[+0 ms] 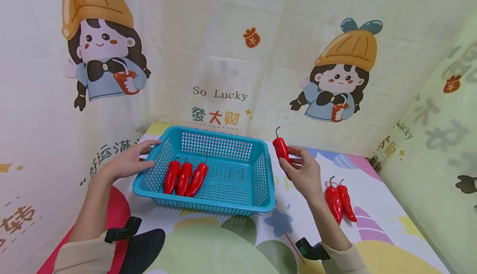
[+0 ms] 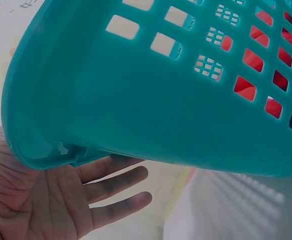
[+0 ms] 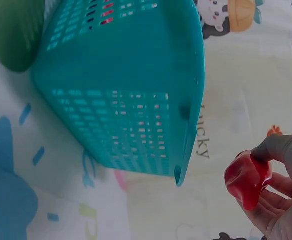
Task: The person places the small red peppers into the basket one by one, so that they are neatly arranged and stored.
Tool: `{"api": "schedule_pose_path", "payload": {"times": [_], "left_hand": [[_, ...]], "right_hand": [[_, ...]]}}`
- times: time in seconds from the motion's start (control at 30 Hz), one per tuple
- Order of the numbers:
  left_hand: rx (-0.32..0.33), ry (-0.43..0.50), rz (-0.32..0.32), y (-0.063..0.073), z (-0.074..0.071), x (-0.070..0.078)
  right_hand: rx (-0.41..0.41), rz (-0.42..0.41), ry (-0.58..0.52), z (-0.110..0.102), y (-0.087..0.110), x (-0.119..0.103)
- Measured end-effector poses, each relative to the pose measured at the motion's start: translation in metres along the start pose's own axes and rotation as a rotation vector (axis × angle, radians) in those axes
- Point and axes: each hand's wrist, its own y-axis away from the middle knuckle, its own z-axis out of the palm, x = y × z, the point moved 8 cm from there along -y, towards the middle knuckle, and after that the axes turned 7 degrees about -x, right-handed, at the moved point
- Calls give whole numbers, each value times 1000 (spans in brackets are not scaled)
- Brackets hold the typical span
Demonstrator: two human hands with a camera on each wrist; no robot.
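A blue plastic basket (image 1: pixel 231 201) with perforated sides stands on the table. Inside it, toward the left, three red chili peppers (image 1: pixel 184 179) lie side by side. My left hand (image 1: pixel 128 158) is at the basket's left rim; in the left wrist view its fingers (image 2: pixel 118 205) extend straight beneath the rim. Beyond the basket's right end, my right hand (image 1: pixel 303 172) pinches another red chili pepper (image 1: pixel 280 146) between thumb and fingers, its stem pointing up. The right wrist view shows this pepper (image 3: pixel 246 177) end-on, beside the basket (image 3: pixel 110 100).
Two more red chili peppers (image 1: pixel 339 199) lie together on the patterned tablecloth (image 1: pixel 208 249), right of my right forearm. A printed cloth backdrop (image 1: pixel 216 71) rises behind the table and along both sides.
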Motion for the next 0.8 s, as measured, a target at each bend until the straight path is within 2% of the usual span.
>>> {"api": "schedule_pose_path", "payload": {"times": [0.53, 0.8], "left_hand": [[-17, 19, 8, -1, 2, 0], [-16, 6, 10, -2, 2, -1]], "right_hand": [[-13, -76, -67, 27, -3, -27], [-24, -67, -130, 39, -3, -32]]}}
